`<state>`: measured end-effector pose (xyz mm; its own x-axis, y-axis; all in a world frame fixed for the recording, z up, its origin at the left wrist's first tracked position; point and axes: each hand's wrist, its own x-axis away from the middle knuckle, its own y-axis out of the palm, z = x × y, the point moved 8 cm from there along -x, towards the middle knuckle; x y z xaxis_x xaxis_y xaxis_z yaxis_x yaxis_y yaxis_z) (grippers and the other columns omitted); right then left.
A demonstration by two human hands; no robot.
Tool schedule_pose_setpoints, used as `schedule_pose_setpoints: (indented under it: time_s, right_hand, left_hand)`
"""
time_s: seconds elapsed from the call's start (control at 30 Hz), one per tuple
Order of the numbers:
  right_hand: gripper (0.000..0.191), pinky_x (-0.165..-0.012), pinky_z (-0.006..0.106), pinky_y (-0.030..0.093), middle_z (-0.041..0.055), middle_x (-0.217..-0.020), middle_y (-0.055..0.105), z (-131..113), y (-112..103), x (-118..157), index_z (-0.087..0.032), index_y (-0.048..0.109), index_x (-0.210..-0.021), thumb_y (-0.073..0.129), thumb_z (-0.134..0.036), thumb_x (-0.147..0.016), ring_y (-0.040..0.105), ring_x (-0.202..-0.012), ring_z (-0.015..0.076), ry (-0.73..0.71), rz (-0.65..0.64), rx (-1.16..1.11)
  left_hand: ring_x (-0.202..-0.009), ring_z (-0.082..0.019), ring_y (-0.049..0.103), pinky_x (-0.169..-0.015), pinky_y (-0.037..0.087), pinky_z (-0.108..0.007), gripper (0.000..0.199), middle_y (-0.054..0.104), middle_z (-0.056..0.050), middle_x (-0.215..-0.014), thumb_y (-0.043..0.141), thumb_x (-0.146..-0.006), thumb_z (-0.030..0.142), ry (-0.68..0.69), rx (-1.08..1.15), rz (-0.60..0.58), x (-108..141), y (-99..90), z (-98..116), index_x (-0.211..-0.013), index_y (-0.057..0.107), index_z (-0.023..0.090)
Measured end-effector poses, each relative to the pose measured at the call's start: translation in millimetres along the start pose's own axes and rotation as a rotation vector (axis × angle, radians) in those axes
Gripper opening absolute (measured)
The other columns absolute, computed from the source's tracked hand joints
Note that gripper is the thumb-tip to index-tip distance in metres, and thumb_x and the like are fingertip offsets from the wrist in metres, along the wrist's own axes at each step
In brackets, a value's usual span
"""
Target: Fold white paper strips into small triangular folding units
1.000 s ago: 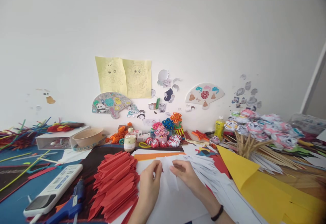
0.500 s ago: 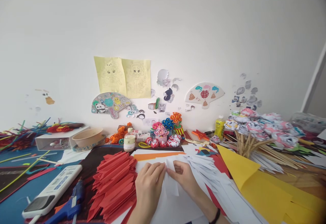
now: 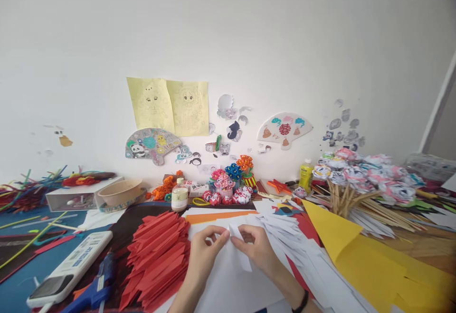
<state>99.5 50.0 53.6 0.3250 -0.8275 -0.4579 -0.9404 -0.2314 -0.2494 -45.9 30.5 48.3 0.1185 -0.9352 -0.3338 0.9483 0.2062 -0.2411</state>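
Between my two hands, a narrow strip of white paper [image 3: 244, 259] is pinched near its upper end, its lower end hanging over a white sheet [image 3: 228, 287]. My left hand [image 3: 208, 251] has thumb and fingers pressed together at the strip's left edge. On the other side, my right hand [image 3: 254, 246] grips the strip with thumb and bent fingers. To the left lies a thick pile of folded red paper strips [image 3: 160, 256]. Folded white paper strips [image 3: 295, 241] spread out to the right of my right hand.
A blue glue gun [image 3: 98, 284] and a white power strip [image 3: 71, 268] lie at the left. Yellow paper [image 3: 374, 260] covers the right side. Behind stand a small bottle [image 3: 179, 196], pipe-cleaner flowers [image 3: 224, 180] and a bunch of paper flowers on sticks [image 3: 356, 175].
My left hand has turned, its fingers now curled with a gap above the thumb. The paper strip's lower end has swung slightly right. The view has shifted a little.
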Motion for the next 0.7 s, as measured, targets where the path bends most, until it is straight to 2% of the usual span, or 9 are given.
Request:
schedule_pose_setpoints:
  time_s: [0.2,0.47,0.6,0.7]
  right_hand:
    - [0.024,-0.05,0.022,0.028,-0.0031,-0.059,0.04,5,6,2,-0.014,0.059,-0.065,0.064,-0.033,-0.078,0.035,-0.055,0.0098,0.059,-0.055,-0.099]
    - [0.041,-0.047,0.022,0.028,-0.0027,-0.056,0.041,13,8,3,-0.014,0.057,-0.061,0.062,-0.053,-0.074,0.036,-0.053,0.0103,0.109,-0.003,-0.142]
    - [0.042,-0.047,0.022,0.024,-0.004,-0.055,0.034,16,6,3,-0.016,0.048,-0.056,0.061,-0.051,-0.075,0.031,-0.052,0.0094,0.109,0.034,-0.107]
    - [0.04,-0.047,0.022,0.021,-0.0049,-0.057,0.028,15,6,3,-0.018,0.038,-0.055,0.061,-0.044,-0.076,0.027,-0.053,0.0089,0.1,0.022,-0.094]
  left_hand:
    - [-0.059,-0.013,0.049,-0.054,0.036,-0.021,0.03,0.067,-0.004,-0.072,0.066,-0.072,0.045,-0.019,0.02,0.03,0,-1.5,-4,-0.073,0.071,0.015]
    - [-0.059,-0.014,0.051,-0.054,0.037,-0.022,0.034,0.065,-0.004,-0.065,0.064,-0.074,0.048,-0.028,0.021,0.091,5,1.3,-10,-0.068,0.068,0.014]
    - [-0.058,-0.014,0.05,-0.053,0.037,-0.022,0.036,0.062,-0.003,-0.062,0.061,-0.076,0.048,-0.019,0.008,0.105,6,3.7,-8,-0.065,0.065,0.014]
    - [-0.06,-0.015,0.051,-0.055,0.037,-0.022,0.035,0.063,-0.003,-0.065,0.06,-0.077,0.047,-0.004,-0.008,0.057,3,5.4,-5,-0.066,0.066,0.014]
